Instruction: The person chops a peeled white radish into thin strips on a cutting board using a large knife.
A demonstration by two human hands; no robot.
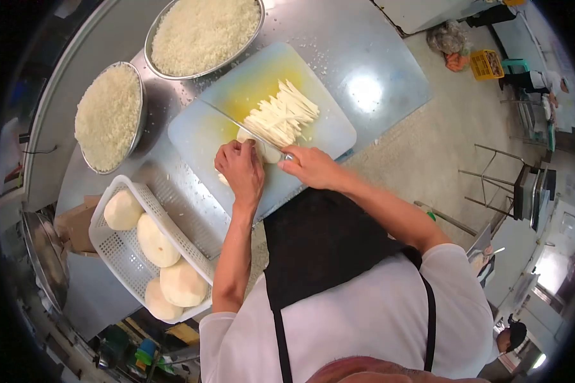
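My right hand (pixel 312 167) is closed around the handle of a kitchen knife (pixel 236 121), whose blade runs up and left across the cutting board (pixel 195 137). Under my left hand (pixel 241 167), with its fingers curled, are pale sliced pieces of a peeled white root vegetable (pixel 269 153), right beside the blade. Beyond the knife lies a heap of thin pale strips (pixel 287 112). The board has a yellow stain near its far side. My left fingertips partly cover the piece they press on.
Two metal bowls of finely chopped white food, one at the top (pixel 204 35) and one at the left (pixel 110 118), stand on the steel table (pixel 390 76). A white plastic basket (pixel 172 220) holds several peeled round vegetables (pixel 184 283). Another person (pixel 510 335) is at lower right.
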